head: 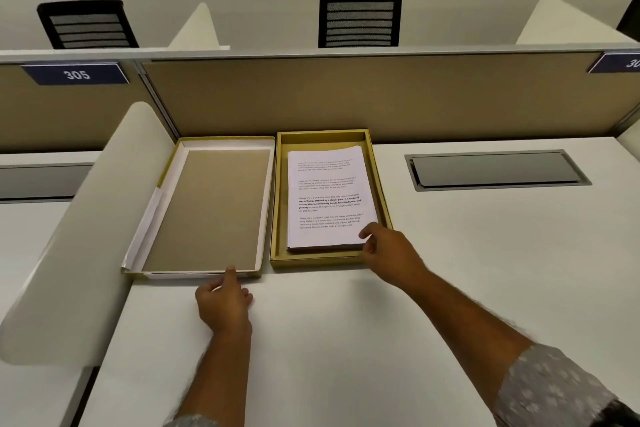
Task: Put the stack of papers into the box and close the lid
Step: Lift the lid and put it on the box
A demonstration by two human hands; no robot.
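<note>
A gold box (381,184) lies open on the white desk, and a stack of printed white papers (329,198) rests inside it. Left of the box lies its lid (207,211), upside down, showing a brown cardboard inside and white rims. My right hand (388,255) is at the box's near right corner, thumb on the corner of the paper stack, fingers curled at the stack's edge. My left hand (223,302) rests on the desk at the lid's near edge, with one finger touching that rim.
A tan partition wall (381,97) stands right behind the box and lid. A curved white divider (86,236) borders the desk on the left, touching the lid. A grey cable hatch (495,170) is set into the desk to the right. Two black chairs stand beyond the partition.
</note>
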